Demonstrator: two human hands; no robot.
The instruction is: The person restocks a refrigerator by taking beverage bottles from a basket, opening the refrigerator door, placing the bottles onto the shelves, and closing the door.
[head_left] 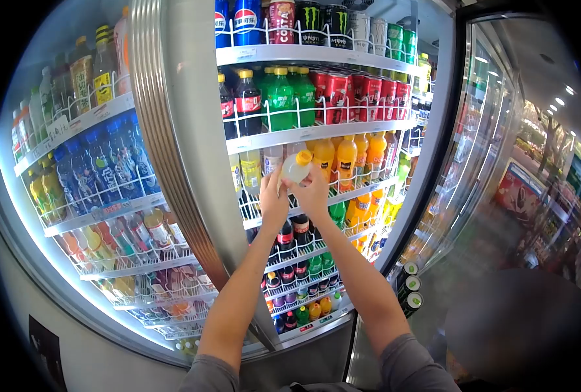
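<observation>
A pale, cloudy bottle with a yellow cap (296, 168) is held up in front of the third shelf of the open fridge section. My left hand (274, 198) grips its left side, the fingers pressed close together. Around its right side and lower part wrap the fingers of my right hand (312, 193). Orange drinks (346, 159) stand on the shelf just right of the bottle, and yellow-labelled bottles (250, 170) stand to its left. My fingers cover the lower part of the bottle.
Above are green bottles (280, 99), red cans (335, 98) and a white wire shelf edge (316, 130). A metal door frame (173, 130) divides off the left fridge section with blue bottles (111, 163). An open glass door (460, 150) stands at right, with green-topped cans (413, 283) low down.
</observation>
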